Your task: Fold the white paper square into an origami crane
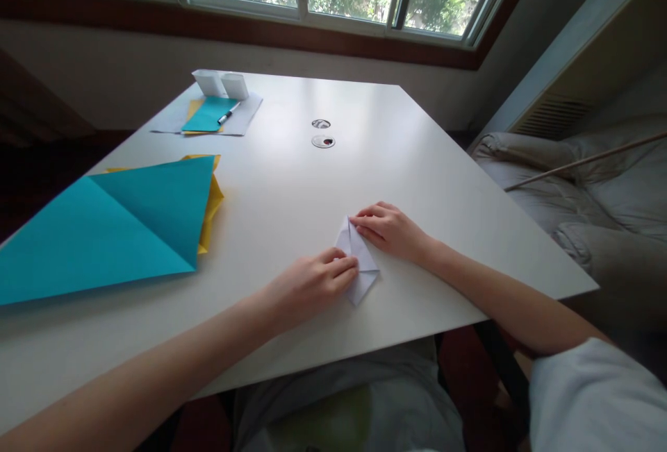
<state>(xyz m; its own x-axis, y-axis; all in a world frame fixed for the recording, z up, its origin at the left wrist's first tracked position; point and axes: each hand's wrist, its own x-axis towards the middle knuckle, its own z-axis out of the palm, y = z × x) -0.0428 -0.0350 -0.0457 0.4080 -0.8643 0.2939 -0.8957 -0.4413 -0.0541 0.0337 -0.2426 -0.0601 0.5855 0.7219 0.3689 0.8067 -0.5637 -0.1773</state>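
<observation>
A small folded piece of white paper (358, 262) lies on the white table (292, 195) near its front edge. My left hand (311, 284) rests on the paper's left side, fingers curled and pressing its edge. On the upper right part of the paper lies my right hand (388, 230), fingers together and fairly flat, holding a fold down. Both hands touch the paper, which stays flat on the table.
A large teal folded sheet (114, 226) lies on yellow paper (211, 205) at the left. Farther back are a grey sheet with a small teal paper (208, 115), a pen (228, 114) and two white boxes (221, 84). Two round table grommets (322, 132) sit mid-table. A padded seat (599, 202) stands at right.
</observation>
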